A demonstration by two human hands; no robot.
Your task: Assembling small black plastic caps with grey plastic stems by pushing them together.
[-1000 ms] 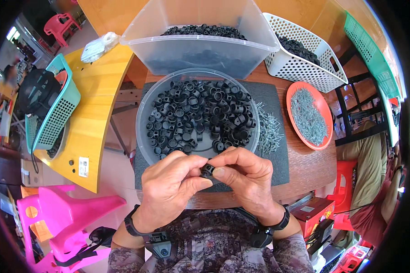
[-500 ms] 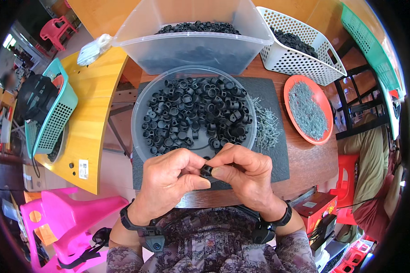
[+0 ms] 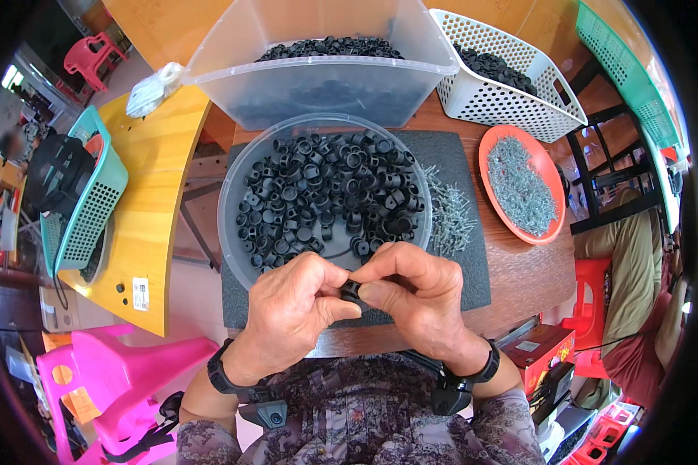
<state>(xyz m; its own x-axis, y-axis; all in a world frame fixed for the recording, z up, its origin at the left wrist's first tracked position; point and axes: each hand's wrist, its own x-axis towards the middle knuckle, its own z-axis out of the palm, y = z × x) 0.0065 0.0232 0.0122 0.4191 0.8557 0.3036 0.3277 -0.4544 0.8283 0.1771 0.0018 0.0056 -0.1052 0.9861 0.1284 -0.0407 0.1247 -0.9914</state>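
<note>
One small black plastic part (image 3: pixel 350 290) is just below the centre of the frame, between two bare hands. The left hand (image 3: pixel 291 306) and right hand (image 3: pixel 420 298) each have the grip of thumb and forefinger pinching it. Fingertips cover much of it, so I cannot tell which way it points or how its long axis lies. Behind, mid-frame, one clear round tub (image 3: pixel 229 221) holds similar black pieces (image 3: pixel 306 194), too many to count. Farther up stand one clear bin (image 3: pixel 326 97) and, upper right, one white basket (image 3: pixel 512 116). Right of centre, one heap of silvery screws (image 3: pixel 451 221) lies on one grey mat (image 3: pixel 473 267), near one orange-red plate (image 3: pixel 548 172) of more, on the brown table (image 3: pixel 527 271).
</note>
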